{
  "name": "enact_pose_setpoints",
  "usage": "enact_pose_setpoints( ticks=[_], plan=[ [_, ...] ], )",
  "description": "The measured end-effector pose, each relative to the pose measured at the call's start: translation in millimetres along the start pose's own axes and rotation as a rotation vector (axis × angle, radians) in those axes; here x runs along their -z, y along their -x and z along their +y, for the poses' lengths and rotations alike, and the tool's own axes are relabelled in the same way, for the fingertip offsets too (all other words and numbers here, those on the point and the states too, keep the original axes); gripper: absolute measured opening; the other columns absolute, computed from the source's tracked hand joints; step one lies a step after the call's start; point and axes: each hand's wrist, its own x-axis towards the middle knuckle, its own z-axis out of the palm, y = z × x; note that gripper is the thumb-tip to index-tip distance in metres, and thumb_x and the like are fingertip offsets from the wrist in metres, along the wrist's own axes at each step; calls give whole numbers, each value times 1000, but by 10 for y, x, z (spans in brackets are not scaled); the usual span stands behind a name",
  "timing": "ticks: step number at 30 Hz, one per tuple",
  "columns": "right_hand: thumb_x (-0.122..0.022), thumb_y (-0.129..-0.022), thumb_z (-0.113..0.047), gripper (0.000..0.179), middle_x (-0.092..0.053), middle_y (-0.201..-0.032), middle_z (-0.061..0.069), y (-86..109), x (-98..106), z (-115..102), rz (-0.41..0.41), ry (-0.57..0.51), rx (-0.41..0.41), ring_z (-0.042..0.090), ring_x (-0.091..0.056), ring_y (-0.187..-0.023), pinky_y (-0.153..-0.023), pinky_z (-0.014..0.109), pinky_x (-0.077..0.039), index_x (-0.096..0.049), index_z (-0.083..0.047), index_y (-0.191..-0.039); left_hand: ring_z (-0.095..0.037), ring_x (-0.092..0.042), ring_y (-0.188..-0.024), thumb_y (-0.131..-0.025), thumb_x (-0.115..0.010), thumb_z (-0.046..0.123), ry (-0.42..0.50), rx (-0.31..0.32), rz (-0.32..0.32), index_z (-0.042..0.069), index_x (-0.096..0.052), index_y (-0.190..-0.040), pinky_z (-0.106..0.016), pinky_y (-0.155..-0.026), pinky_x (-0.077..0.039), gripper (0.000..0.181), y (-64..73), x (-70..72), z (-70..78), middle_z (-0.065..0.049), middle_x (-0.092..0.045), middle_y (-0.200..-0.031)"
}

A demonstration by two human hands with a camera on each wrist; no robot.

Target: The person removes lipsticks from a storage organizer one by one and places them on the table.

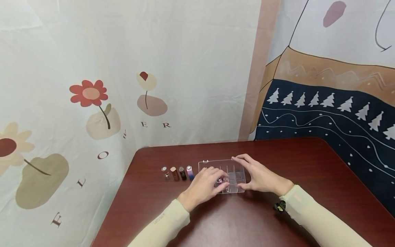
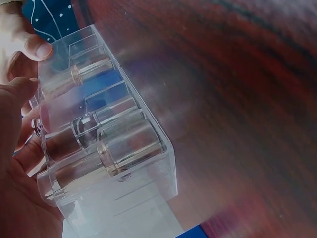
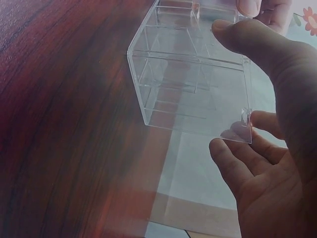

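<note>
On the table stands a clear divided organizer box (image 1: 236, 176). Several lipsticks stand in its left compartments, among them a pink-and-blue lipstick (image 2: 101, 90) and a clear-ended lipstick with a dark middle (image 2: 131, 146). Around the lipstick tops curve the fingers of my left hand (image 1: 205, 181); I cannot tell whether they pinch one. My right hand (image 1: 262, 176) holds the box's right end, its thumb at the near edge and a fingertip at the far corner. Bare compartments (image 3: 171, 74) show at this end.
Left of the box, a row of lipsticks stands on the dark red table (image 1: 145, 206): a clear one (image 1: 166, 173), a brown one (image 1: 175, 174), a black one (image 1: 182, 173) and a purple-blue one (image 1: 190, 173). Patterned cloth (image 1: 197, 68) hangs behind the table.
</note>
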Motion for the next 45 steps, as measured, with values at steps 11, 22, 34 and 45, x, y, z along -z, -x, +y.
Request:
enact_pose_setpoints(
  ticks=[11, 22, 34, 45],
  plan=[
    [-107, -83, -28, 105, -61, -160, 13, -4, -6, -1, 3, -3, 0, 34, -75, -135, -113, 52, -66, -54, -6, -171, -13, -78, -107, -108, -85, 41, 5, 5, -4, 24, -82, -122, -37, -96, -62, 23, 6, -6, -13, 9, -85, -114],
    [-107, -84, -28, 105, -60, -160, 12, 2, -8, 4, -5, -7, -5, 34, -74, -136, -113, 53, -66, -53, -7, -172, -14, -78, -105, -108, -85, 41, -11, -13, 24, 24, -81, -120, -37, -95, -63, 22, -12, 26, 6, 9, -85, -112],
    [-107, -84, -28, 104, -60, -160, 13, 5, -6, 5, 0, -1, -4, 35, -74, -136, -112, 53, -67, -54, -7, -172, -13, -78, -101, -106, -88, 41, -27, -29, 71, 22, -81, -118, -36, -92, -64, 24, -24, 52, -1, 9, -84, -109],
    [-107, -85, -28, 106, -60, -160, 12, 1, -9, 11, 0, -10, -6, 34, -75, -134, -112, 52, -67, -52, -8, -173, -12, -78, -97, -104, -90, 35, 28, -49, 126, 21, -81, -117, -32, -89, -66, 21, -21, 76, -30, 8, -84, -108]
  ],
)
